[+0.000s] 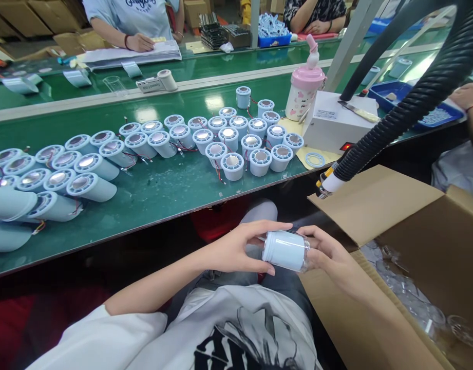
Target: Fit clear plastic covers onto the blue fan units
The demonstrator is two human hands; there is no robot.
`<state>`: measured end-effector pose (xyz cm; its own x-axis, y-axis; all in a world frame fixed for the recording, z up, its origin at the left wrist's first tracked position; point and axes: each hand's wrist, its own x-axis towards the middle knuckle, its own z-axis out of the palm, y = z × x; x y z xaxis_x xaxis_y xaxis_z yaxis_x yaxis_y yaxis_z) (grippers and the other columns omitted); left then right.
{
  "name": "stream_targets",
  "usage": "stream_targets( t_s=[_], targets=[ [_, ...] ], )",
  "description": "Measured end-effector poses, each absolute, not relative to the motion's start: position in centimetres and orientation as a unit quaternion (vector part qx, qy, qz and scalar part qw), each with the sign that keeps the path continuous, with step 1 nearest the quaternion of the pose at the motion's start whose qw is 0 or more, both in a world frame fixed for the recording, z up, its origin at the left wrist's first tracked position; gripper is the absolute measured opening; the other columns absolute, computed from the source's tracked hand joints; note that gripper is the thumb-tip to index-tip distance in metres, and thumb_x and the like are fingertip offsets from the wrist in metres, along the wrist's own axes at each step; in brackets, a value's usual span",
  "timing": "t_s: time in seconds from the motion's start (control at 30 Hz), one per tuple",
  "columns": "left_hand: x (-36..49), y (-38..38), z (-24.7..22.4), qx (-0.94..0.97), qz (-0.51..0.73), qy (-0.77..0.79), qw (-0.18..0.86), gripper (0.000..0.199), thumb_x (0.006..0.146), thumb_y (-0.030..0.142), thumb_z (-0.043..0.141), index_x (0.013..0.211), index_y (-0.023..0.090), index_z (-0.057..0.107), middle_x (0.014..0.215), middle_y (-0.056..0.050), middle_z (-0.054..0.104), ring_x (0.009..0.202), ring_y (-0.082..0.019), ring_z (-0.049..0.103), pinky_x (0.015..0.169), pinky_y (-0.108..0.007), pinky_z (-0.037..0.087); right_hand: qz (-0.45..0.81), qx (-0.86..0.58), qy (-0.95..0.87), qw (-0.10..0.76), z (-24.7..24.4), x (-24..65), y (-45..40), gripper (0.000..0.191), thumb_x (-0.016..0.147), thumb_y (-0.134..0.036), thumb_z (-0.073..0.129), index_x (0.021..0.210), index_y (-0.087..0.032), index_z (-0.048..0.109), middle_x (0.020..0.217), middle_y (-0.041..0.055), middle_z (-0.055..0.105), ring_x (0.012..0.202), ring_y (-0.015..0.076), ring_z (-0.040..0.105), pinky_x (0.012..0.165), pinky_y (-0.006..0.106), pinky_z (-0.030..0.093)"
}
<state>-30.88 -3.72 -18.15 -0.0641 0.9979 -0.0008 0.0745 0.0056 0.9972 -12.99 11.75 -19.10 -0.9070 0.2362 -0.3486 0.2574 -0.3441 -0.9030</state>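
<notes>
In front of my lap, a light-blue cylinder (288,250) lies sideways inside a clear plastic cover (306,256). My left hand (240,249) is curved about the cylinder's left end, with thumb and forefinger on either side and the other fingers partly hidden behind it. At the opposite end, the fingers of my right hand (328,252) grip the clear cover. Similar light-blue cylinders (232,166) with round silvery tops and thin red wires stand in a group on the green bench, and more cylinders (92,186) lean in rows to the left.
An open cardboard box (405,226) at my right holds clear plastic pieces (405,293). Above it hangs a black ribbed hose (398,113), near a white device (336,121) and a pink cup (306,85). Co-workers sit across the green bench (174,190) and at the right.
</notes>
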Motion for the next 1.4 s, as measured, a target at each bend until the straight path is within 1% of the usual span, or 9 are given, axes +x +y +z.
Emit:
stream_targets(
  t_s=[0.27, 0.6, 0.7, 0.83, 0.93, 1.03, 1.2, 1.3, 1.4],
  targets=[
    [-31.0, -3.8, -18.1, 0.505, 0.496, 0.528, 0.468, 0.073, 0.069, 0.022, 0.078, 0.136, 0.028, 0.048, 0.137, -0.009, 0.053, 0.124, -0.026, 0.052, 0.099, -0.036, 0.048, -0.804, 0.248, 0.538, 0.047, -19.3, -13.4, 11.3, 0.046, 0.084, -0.062, 0.057, 0.096, -0.019, 0.046, 0.068, 0.0001, 0.066, 0.056, 0.0145, 0.067, 0.050, 0.021, 0.054],
    [-31.2, -3.7, -18.6, 0.527, 0.513, 0.501, 0.456, 0.075, 0.066, 0.012, 0.079, 0.133, 0.029, 0.051, 0.140, -0.009, 0.049, 0.131, -0.026, 0.046, 0.102, -0.034, 0.047, -0.844, 0.279, 0.452, 0.080, -19.0, -14.0, 10.4, 0.059, 0.076, -0.074, 0.055, 0.087, -0.017, 0.049, 0.057, 0.0028, 0.067, 0.040, 0.0114, 0.061, 0.038, 0.014, 0.047],
    [-31.2, -3.7, -18.7, 0.532, 0.515, 0.497, 0.452, 0.077, 0.065, 0.011, 0.080, 0.133, 0.030, 0.051, 0.142, -0.008, 0.048, 0.132, -0.025, 0.045, 0.103, -0.035, 0.046, -0.852, 0.284, 0.426, 0.107, -19.1, -14.0, 10.5, 0.058, 0.080, -0.073, 0.050, 0.086, -0.015, 0.053, 0.057, 0.0049, 0.067, 0.038, 0.0111, 0.061, 0.034, 0.012, 0.044],
    [-31.0, -3.8, -18.4, 0.537, 0.507, 0.509, 0.443, 0.077, 0.064, 0.013, 0.081, 0.133, 0.031, 0.051, 0.142, -0.008, 0.048, 0.133, -0.026, 0.042, 0.103, -0.036, 0.045, -0.858, 0.303, 0.383, 0.161, -19.2, -14.0, 10.6, 0.063, 0.098, -0.058, 0.020, 0.075, -0.012, 0.057, 0.054, 0.0065, 0.065, 0.035, 0.0095, 0.059, 0.032, 0.011, 0.043],
    [-30.9, -3.8, -18.2, 0.510, 0.509, 0.518, 0.462, 0.076, 0.066, 0.016, 0.081, 0.134, 0.030, 0.050, 0.138, -0.009, 0.051, 0.129, -0.027, 0.047, 0.101, -0.037, 0.047, -0.868, 0.297, 0.359, 0.172, -19.4, -14.1, 10.7, 0.070, 0.100, -0.052, 0.010, 0.070, -0.011, 0.059, 0.053, 0.0064, 0.063, 0.035, 0.0095, 0.059, 0.031, 0.011, 0.041],
    [-31.1, -2.8, -18.7, 0.461, 0.523, 0.509, 0.505, 0.082, 0.065, 0.017, 0.081, 0.138, 0.028, 0.046, 0.137, -0.011, 0.052, 0.123, -0.027, 0.053, 0.101, -0.040, 0.046, -0.883, 0.293, 0.335, 0.151, -20.3, -14.3, 11.2, 0.070, 0.100, -0.053, 0.012, 0.073, -0.011, 0.061, 0.050, 0.0054, 0.062, 0.033, 0.0088, 0.057, 0.029, 0.010, 0.037],
    [-32.6, 3.0, -21.9, 0.409, 0.537, 0.474, 0.566, 0.090, 0.058, 0.015, 0.085, 0.138, 0.023, 0.046, 0.141, -0.014, 0.050, 0.125, -0.029, 0.052, 0.108, -0.045, 0.038, -0.897, 0.323, 0.303, 0.013, -23.3, -15.3, 13.9, 0.058, 0.100, -0.052, 0.018, 0.088, -0.014, 0.061, 0.047, 0.0017, 0.057, 0.029, 0.0055, 0.043, 0.029, 0.009, 0.030],
    [-33.2, 7.7, -23.5, 0.414, 0.525, 0.455, 0.589, 0.087, 0.058, 0.019, 0.085, 0.136, 0.017, 0.048, 0.137, -0.016, 0.053, 0.124, -0.030, 0.053, 0.108, -0.048, 0.036, -0.891, 0.337, 0.302, -0.023, -24.8, -16.0, 16.4, 0.064, 0.099, -0.053, 0.010, 0.083, -0.014, 0.059, 0.041, -0.0013, 0.050, 0.024, 0.0029, 0.028, 0.026, 0.008, 0.018],
    [-33.6, 10.8, -24.2, 0.443, 0.512, 0.438, 0.592, 0.079, 0.059, 0.024, 0.085, 0.131, 0.013, 0.053, 0.131, -0.016, 0.058, 0.121, -0.030, 0.055, 0.108, -0.048, 0.036, -0.888, 0.343, 0.305, -0.042, -25.5, -16.5, 18.4, 0.067, 0.098, -0.057, 0.009, 0.077, -0.015, 0.056, 0.038, -0.0032, 0.046, 0.024, 0.0021, 0.020, 0.026, 0.009, 0.013]
  ],
)
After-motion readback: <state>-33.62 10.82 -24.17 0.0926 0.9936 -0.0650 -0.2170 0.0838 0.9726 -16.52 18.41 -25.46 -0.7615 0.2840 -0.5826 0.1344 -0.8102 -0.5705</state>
